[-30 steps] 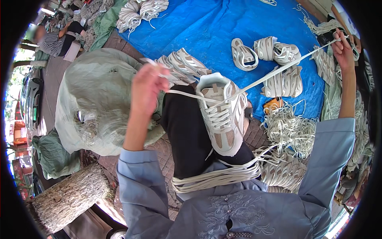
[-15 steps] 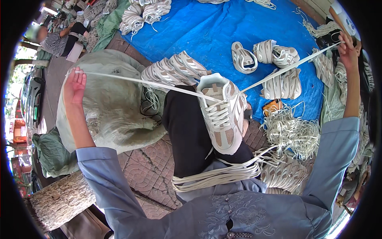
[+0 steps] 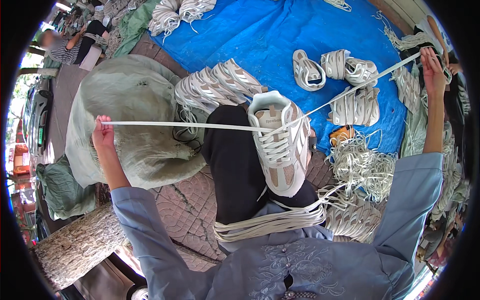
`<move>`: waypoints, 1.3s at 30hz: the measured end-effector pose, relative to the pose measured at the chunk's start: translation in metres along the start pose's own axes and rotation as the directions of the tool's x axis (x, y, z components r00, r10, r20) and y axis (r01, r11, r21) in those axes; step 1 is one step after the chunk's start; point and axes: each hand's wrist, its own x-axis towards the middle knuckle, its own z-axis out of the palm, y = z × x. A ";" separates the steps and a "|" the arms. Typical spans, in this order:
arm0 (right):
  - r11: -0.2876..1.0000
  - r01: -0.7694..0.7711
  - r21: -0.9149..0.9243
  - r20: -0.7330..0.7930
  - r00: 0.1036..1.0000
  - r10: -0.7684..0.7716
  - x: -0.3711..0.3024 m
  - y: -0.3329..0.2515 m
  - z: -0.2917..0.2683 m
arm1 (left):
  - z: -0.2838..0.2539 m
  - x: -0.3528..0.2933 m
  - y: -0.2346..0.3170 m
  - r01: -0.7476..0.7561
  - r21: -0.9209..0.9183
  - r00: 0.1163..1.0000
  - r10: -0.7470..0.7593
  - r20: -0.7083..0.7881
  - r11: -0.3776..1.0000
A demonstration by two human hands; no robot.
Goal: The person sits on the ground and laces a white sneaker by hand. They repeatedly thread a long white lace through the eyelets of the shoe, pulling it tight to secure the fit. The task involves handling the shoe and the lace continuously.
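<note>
A white and beige sneaker (image 3: 280,150) rests on my black-trousered knees, its toe toward me. White lace crosses its lower eyelets, and two long ends run out from near the top of the lacing. My left hand (image 3: 103,132) is closed on one end of the shoelace (image 3: 185,125), pulled taut to the left. Out at the far right, my right hand (image 3: 432,70) pinches the other end, stretched up and away from the shoe. A bundle of spare laces (image 3: 270,222) lies across my lap.
A blue tarp (image 3: 250,35) holds several sneakers (image 3: 355,107) and a tangled lace pile (image 3: 362,165). More shoes (image 3: 217,85) lean by a large pale sack (image 3: 125,125) at left. A tree trunk (image 3: 80,245) stands at lower left; another person (image 3: 75,50) sits farther off.
My left hand has come down and slightly inward, so its lace end now runs nearly level. My right hand has shifted a little lower and inward, still holding its end.
</note>
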 end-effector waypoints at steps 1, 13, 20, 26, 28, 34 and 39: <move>1.000 0.009 -0.022 -0.029 1.000 -0.010 0.002 0.002 -0.006 | -0.010 0.008 0.002 0.041 -0.058 0.999 -0.039 0.020 0.998; 0.951 -0.215 -0.223 -0.255 0.954 0.156 -0.002 0.050 -0.087 | 0.012 -0.031 -0.005 -0.083 0.373 0.995 0.099 -0.022 0.924; 0.826 0.205 -0.524 0.633 0.743 0.217 -0.142 0.092 0.122 | 0.168 -0.243 -0.135 -0.542 0.647 0.723 -0.095 0.684 0.537; 0.704 0.674 -0.223 0.885 0.444 -0.144 -0.242 0.126 0.219 | 0.204 -0.314 -0.181 -0.872 0.389 0.397 -0.036 0.917 0.297; 0.755 0.589 -0.288 0.863 0.502 -0.062 -0.248 0.127 0.214 | 0.199 -0.322 -0.187 -0.874 0.398 0.403 -0.040 0.914 0.278; 0.819 0.433 -0.375 0.799 0.599 0.050 -0.250 0.114 0.192 | 0.187 -0.340 -0.200 -0.836 0.449 0.464 -0.030 0.885 0.314; 0.557 0.786 -0.267 0.877 0.438 -0.198 -0.264 0.110 0.198 | 0.184 -0.344 -0.197 -0.745 0.489 0.539 -0.021 0.842 0.453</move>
